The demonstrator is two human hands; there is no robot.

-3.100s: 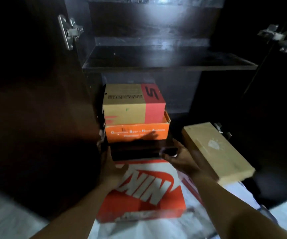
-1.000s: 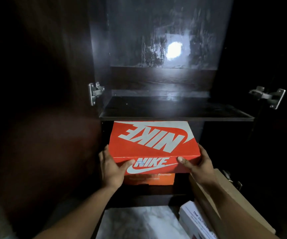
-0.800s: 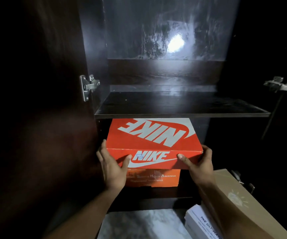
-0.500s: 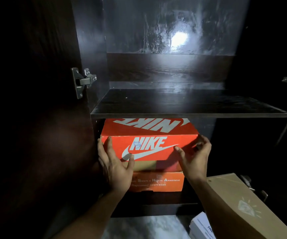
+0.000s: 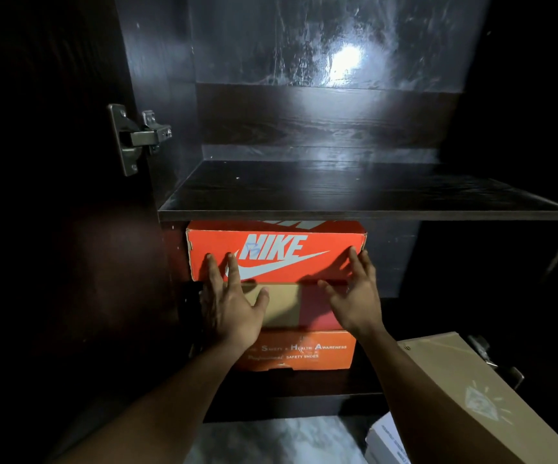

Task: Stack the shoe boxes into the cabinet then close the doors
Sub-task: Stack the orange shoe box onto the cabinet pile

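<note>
An orange Nike shoe box (image 5: 275, 251) sits on top of a stack in the lower left compartment of the dark cabinet, just under the shelf (image 5: 364, 214). Below it are a tan and red box (image 5: 291, 306) and an orange safety-shoes box (image 5: 301, 351). My left hand (image 5: 229, 303) has its fingers spread, with the fingertips against the Nike box's front left. My right hand (image 5: 354, 293) is spread too, its fingertips at the box's front right edge. Neither hand grips anything.
A tan cardboard box (image 5: 471, 393) lies at the lower right, with a white box (image 5: 388, 440) beneath it on the pale floor (image 5: 270, 440). Both cabinet doors stand open; the left hinge (image 5: 137, 137) is at the upper left. The shelf above the stack holds nothing.
The Nike box went from the floor up onto the stack and slid back under the shelf. My hands let go of its sides and now rest flat with fingers spread at its front.
</note>
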